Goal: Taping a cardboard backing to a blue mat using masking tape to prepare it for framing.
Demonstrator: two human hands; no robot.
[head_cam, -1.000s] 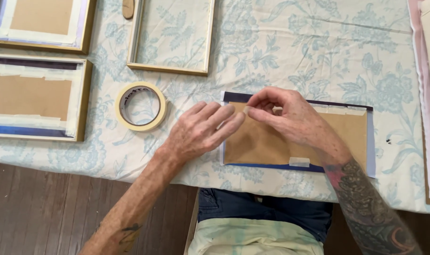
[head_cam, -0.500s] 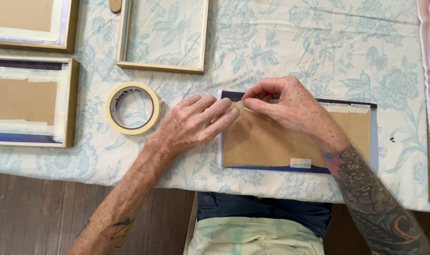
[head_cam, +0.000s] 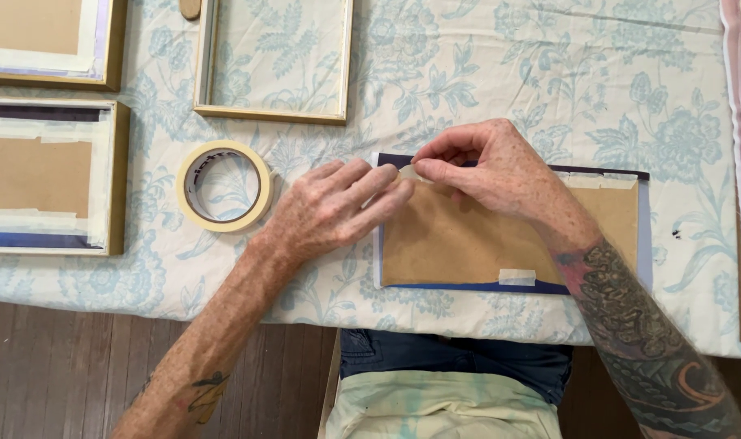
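Step in hand, by the look of it: taping the brown board point(head_cam: 500, 244) down at its top-left corner. Board lies flat on a dark blue sheet point(head_cam: 643, 244) at the table's near edge, centre-right, w/ one short tape tab point(head_cam: 517, 277) already on the 6 o'clock edge. Right hand point(head_cam: 500, 175) sits over the 11 o'clock corner, thumb & forefinger narrowed in a pinch on a small tape piece point(head_cam: 406, 171). Left hand point(head_cam: 334, 211) is at 9 o'clock of the board, fingers flat, close together, tips pressing that left edge; it holds nothing. Tape roll point(head_cam: 224, 185) lies just left of it, at 9 o'clock, apart. To do it well, I'd judge: keep the left fingers firm so the board doesn't creep, lay the tape half on board, half on sheet, square to the edge, then rub from middle outward so no bubbles or wrinkles. Gold frames point(head_cam: 273, 61) at 10–12 o'clock sit well apart on the floral cloth point(head_cam: 500, 73).
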